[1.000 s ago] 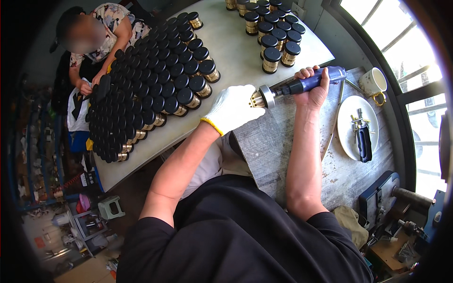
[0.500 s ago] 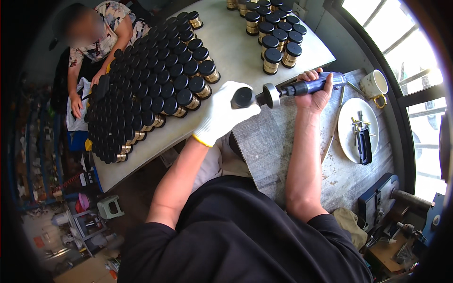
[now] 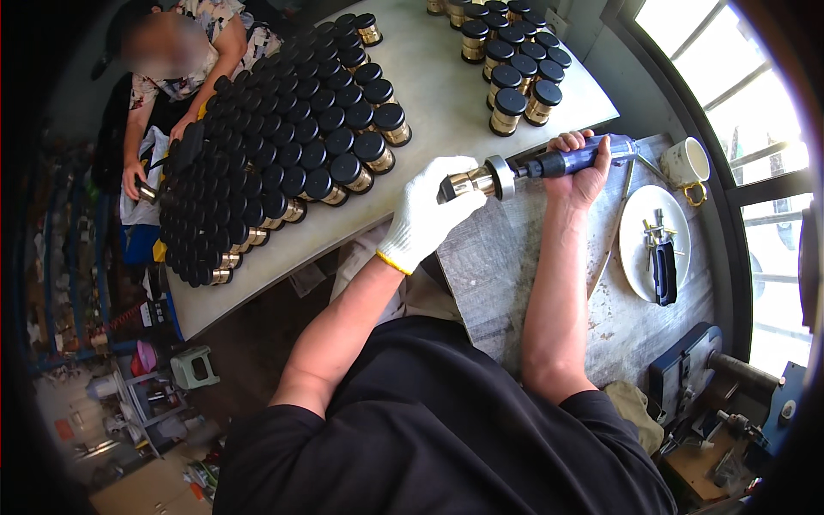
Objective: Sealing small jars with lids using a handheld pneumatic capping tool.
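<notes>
Head view: your left hand (image 3: 435, 197) pinches a jar (image 3: 472, 182) between thumb and fingers, up beside the tool (image 3: 577, 160), which your right hand (image 3: 577, 182) wraps with its fingers curled round. The cup (image 3: 505, 178) meets the jar's end, though how squarely is hard to tell. A tilted cup could slip and scuff it; a loose pinch could let it spin; the glove (image 3: 410, 233) could snag if fingertips creep nearer

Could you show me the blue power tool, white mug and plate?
Blue power tool (image 3: 576, 160): head view, its body.
White mug (image 3: 678, 163): head view, outer wall.
Plate (image 3: 633, 251): head view, bare left part.
</notes>
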The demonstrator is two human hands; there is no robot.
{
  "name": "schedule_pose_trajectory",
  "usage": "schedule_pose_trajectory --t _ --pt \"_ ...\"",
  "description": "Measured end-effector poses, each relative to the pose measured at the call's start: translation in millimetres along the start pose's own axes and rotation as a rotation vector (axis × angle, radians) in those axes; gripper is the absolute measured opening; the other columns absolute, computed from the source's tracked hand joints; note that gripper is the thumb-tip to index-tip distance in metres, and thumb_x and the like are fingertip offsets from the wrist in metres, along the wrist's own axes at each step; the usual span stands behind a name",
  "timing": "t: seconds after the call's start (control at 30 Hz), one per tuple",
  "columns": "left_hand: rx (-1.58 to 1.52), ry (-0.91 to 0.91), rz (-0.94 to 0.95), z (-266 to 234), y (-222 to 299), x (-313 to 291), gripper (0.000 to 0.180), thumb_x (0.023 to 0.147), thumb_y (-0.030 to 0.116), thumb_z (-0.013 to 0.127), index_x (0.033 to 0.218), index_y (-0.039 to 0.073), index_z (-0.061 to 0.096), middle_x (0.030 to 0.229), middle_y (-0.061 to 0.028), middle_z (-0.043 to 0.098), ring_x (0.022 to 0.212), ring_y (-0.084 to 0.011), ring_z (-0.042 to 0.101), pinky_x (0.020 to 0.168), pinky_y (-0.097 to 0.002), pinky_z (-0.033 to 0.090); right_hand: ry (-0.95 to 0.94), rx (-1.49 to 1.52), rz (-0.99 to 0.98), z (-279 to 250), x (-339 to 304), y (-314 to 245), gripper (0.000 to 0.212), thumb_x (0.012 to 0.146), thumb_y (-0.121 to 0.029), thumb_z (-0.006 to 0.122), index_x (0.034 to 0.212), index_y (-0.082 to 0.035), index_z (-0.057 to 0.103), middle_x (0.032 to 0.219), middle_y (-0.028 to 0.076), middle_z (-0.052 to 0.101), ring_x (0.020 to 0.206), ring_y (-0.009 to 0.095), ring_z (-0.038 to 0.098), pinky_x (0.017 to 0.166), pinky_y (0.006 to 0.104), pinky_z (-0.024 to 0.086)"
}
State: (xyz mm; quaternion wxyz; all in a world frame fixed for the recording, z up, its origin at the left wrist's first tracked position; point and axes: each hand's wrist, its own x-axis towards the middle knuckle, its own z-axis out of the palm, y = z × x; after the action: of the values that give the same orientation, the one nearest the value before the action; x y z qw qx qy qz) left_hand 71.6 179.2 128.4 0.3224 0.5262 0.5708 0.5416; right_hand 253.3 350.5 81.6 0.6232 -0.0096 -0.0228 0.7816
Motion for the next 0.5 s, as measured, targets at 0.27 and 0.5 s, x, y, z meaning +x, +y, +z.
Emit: schedule_pose_trajectory --t 0.27,0.5 --pt "0.003 -0.003 0.019 -2 2 3 0.043 0.082 0.006 0.078 0.12 0.001 0.06 0.103 -0.009 0.07 0.092 -0.0121 0.067 0.082 -0.0283 0.055 0.001 -0.023 -0.014 -1 4 4 0.029 0.095 -0.031 0.064 0.102 -0.006 0.052 0.076 0.004 0.05 0.069 0.017 0.05 0.07 0.0321 0.045" --pt "0.118 -0.208 -0.099 -35 31 49 0.027 0.083 0.019 0.074 0.105 0.004 0.068 0.087 -0.0092 0.069 0.078 -0.0139 0.065 0.071 -0.0287 0.052 -0.013 0.035 -0.034 -9 4 -11 0.03 0.096 -0.033 0.063 0.103 -0.005 0.053 0.078 0.003 0.049 0.071 0.015 0.05 0.071 0.0303 0.044"
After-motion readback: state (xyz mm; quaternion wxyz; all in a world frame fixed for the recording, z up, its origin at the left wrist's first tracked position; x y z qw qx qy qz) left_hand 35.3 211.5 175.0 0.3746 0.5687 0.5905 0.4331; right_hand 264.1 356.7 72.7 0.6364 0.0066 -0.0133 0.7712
